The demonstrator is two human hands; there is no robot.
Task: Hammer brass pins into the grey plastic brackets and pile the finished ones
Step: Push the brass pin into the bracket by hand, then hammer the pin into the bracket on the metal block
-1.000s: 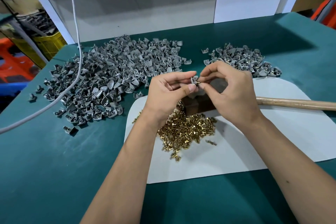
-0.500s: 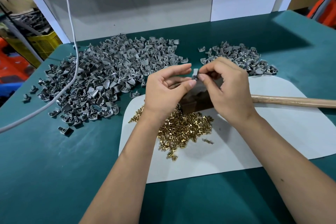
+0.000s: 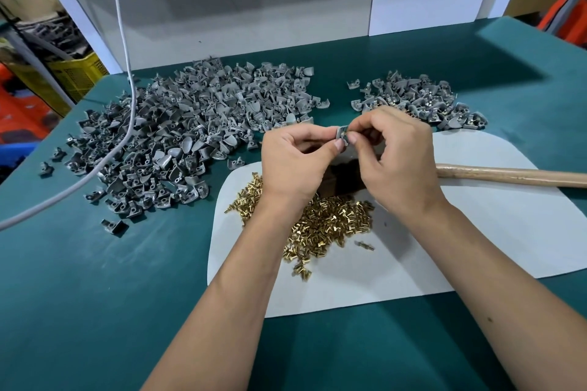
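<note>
My left hand (image 3: 295, 162) pinches a small grey bracket (image 3: 341, 133) between thumb and fingers, above the white mat. My right hand (image 3: 397, 155) meets it from the right, its thumb and forefinger pinched at the bracket; the pin there is mostly hidden. Under both wrists lies a heap of brass pins (image 3: 324, 222). A large pile of grey brackets (image 3: 190, 136) spreads to the left. A smaller bracket pile (image 3: 419, 98) with brass showing sits at the back right. The hammer's wooden handle (image 3: 514, 175) lies to the right, its dark head (image 3: 343, 178) partly hidden by my hands.
The white mat (image 3: 476, 232) covers the green table (image 3: 95, 295). A grey cable (image 3: 127, 51) hangs down across the left pile. One loose pin (image 3: 364, 245) lies apart on the mat. A yellow crate (image 3: 76, 73) stands beyond the table's left edge.
Both hands stay joined at the bracket with small finger shifts; my left fingers have curled in closer to it.
</note>
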